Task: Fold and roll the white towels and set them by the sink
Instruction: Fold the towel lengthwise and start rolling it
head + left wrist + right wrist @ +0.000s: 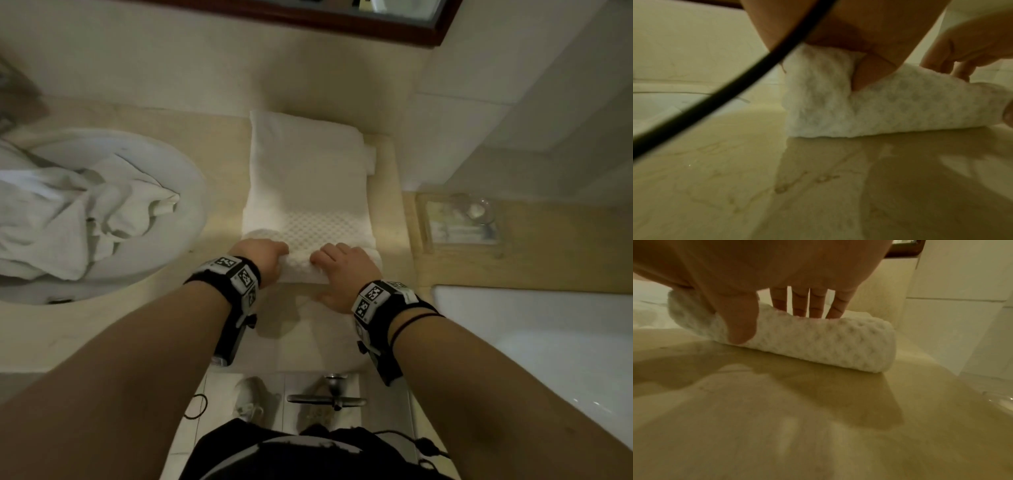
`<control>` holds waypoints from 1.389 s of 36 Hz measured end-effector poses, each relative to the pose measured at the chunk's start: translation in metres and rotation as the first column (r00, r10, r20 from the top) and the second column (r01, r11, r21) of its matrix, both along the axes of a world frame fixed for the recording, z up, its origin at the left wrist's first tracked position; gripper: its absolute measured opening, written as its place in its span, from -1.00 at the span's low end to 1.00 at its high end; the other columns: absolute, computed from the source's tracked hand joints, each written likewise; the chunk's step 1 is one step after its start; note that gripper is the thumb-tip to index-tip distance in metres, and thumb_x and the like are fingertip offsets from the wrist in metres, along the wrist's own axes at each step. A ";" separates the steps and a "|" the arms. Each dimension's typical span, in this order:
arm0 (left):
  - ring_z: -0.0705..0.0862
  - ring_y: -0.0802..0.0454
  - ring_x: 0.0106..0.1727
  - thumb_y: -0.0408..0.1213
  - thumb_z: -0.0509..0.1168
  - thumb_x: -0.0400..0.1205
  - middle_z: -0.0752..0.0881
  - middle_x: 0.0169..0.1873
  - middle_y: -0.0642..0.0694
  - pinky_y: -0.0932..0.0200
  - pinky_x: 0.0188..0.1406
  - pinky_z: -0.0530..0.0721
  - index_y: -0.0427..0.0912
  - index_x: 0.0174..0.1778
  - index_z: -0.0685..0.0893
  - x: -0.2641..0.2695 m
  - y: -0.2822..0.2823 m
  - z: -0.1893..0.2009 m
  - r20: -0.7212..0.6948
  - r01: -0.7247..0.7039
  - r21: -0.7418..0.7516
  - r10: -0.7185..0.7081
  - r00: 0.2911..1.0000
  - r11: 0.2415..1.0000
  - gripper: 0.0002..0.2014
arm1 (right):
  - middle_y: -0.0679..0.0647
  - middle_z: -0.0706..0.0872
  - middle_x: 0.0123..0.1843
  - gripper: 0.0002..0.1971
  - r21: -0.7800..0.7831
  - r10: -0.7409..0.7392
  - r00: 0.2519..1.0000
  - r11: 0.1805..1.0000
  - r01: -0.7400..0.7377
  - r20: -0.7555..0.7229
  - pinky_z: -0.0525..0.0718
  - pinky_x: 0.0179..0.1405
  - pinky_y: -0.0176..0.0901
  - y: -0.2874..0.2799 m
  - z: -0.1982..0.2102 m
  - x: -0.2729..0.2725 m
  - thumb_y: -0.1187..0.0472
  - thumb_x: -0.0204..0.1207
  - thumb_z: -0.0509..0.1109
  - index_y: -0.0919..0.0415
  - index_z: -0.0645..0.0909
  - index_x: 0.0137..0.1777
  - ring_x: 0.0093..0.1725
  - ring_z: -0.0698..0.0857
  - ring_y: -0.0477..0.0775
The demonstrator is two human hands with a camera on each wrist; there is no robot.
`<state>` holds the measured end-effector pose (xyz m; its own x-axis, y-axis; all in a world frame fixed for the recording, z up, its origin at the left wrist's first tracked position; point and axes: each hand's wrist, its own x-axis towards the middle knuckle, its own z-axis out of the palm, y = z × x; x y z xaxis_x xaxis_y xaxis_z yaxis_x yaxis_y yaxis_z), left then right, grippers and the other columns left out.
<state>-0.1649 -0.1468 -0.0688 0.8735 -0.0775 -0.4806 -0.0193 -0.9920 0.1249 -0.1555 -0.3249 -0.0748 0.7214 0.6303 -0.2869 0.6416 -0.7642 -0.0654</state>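
Observation:
A white folded towel [305, 178] lies lengthwise on the beige counter [113, 329], its near end wound into a short roll [299, 265]. My left hand [265, 258] grips the roll's left end, fingers curled over it and thumb pressed into the front [867, 73]. My right hand [337, 267] holds the roll's right part, fingers [809, 305] over the top and thumb [740, 324] against the near side of the roll [818, 344]. A crumpled white towel [68, 212] fills the sink [191, 192] at left.
A clear glass tray [459, 219] with small items sits on a wooden ledge to the right. A white tub rim [548, 329] lies at the lower right. A tiled wall and a dark-framed mirror [342, 24] stand behind. A black cable [731, 91] crosses the left wrist view.

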 end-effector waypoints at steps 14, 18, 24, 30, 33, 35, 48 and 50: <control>0.35 -0.09 0.42 -0.18 0.19 0.55 0.36 0.43 -0.06 0.05 0.35 0.19 -0.10 0.41 0.38 -0.020 0.001 -0.015 0.245 0.124 0.059 -0.135 0.960 0.991 -0.53 | 0.13 0.70 0.15 -0.73 -0.185 -0.118 0.983 0.979 0.091 -0.140 0.60 0.00 -0.05 0.030 0.013 0.033 0.22 0.62 0.20 0.06 0.59 0.26 0.12 0.67 0.20; 0.56 -0.25 0.29 -0.05 0.11 0.42 0.53 0.33 -0.20 0.03 0.21 0.22 -0.24 0.31 0.55 -0.024 0.001 -0.001 0.289 0.191 0.049 -0.197 0.937 0.980 -0.44 | 0.17 0.66 0.29 -0.64 -0.189 -0.203 0.956 0.968 0.163 -0.214 0.58 0.12 -0.07 0.034 0.014 0.039 0.24 0.65 0.16 0.13 0.52 0.41 0.23 0.64 0.21; 0.19 -0.09 0.53 -0.01 0.23 0.57 0.17 0.53 -0.07 0.03 0.48 0.12 -0.07 0.61 0.10 -0.018 -0.002 -0.005 0.160 0.200 0.219 -0.237 0.958 0.955 -0.28 | 0.19 0.60 0.36 -0.62 -0.203 -0.308 0.910 0.945 0.257 -0.276 0.56 0.22 -0.02 0.038 0.014 0.043 0.23 0.66 0.15 0.18 0.44 0.46 0.30 0.61 0.22; 0.45 -0.07 0.35 -0.06 0.26 0.56 0.44 0.34 -0.05 0.07 0.35 0.36 -0.04 0.45 0.37 -0.003 -0.012 0.004 0.095 0.230 0.202 -0.253 0.963 0.952 -0.47 | 0.19 0.67 0.22 -0.71 -0.217 -0.280 0.935 0.948 0.233 -0.219 0.55 0.04 -0.05 0.031 0.012 0.038 0.19 0.66 0.09 0.21 0.52 0.29 0.16 0.65 0.22; 0.53 -0.09 0.28 -0.03 0.26 0.56 0.54 0.27 -0.06 0.08 0.24 0.45 -0.05 0.37 0.38 0.003 -0.018 0.006 0.085 0.199 0.155 -0.214 0.973 0.968 -0.53 | 0.16 0.56 0.31 -0.66 -0.101 -0.206 0.975 0.975 0.198 -0.079 0.44 0.19 0.03 0.021 0.006 0.032 0.13 0.67 0.07 0.13 0.38 0.41 0.28 0.52 0.23; 0.59 -0.13 0.21 -0.10 0.23 0.57 0.60 0.19 -0.11 0.07 0.09 0.51 -0.07 0.33 0.36 0.005 -0.021 0.008 0.085 0.127 0.085 -0.134 0.987 0.988 -0.58 | 0.12 0.47 0.34 -0.66 0.030 -0.144 0.990 0.989 0.145 -0.003 0.33 0.27 0.02 0.012 0.003 0.026 0.11 0.68 0.09 0.07 0.36 0.43 0.32 0.43 0.21; 0.55 -0.10 0.25 -0.19 0.17 0.57 0.57 0.27 -0.11 0.10 0.21 0.48 -0.06 0.33 0.47 0.004 -0.014 0.004 0.074 0.024 -0.178 -0.011 0.997 0.984 -0.62 | 0.12 0.55 0.27 -0.58 -0.094 -0.005 0.998 0.996 -0.001 -0.061 0.48 0.12 -0.03 0.011 0.016 0.016 -0.08 0.58 0.29 0.17 0.45 0.31 0.24 0.53 0.19; 0.50 -0.07 0.30 -0.02 0.10 0.50 0.51 0.32 -0.06 0.07 0.32 0.39 -0.03 0.38 0.44 0.000 -0.010 0.003 0.187 0.159 -0.098 -0.139 0.973 0.982 -0.50 | 0.14 0.57 0.27 -0.60 -0.114 -0.044 0.996 0.993 0.036 -0.072 0.52 0.10 -0.02 0.015 0.017 0.019 -0.06 0.60 0.27 0.17 0.47 0.32 0.23 0.58 0.20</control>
<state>-0.1649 -0.1568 -0.0661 0.9188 -0.2575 -0.2991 -0.1978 -0.9562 0.2157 -0.1364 -0.3096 -0.0580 0.7192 0.5623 -0.4082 0.6071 -0.7943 -0.0245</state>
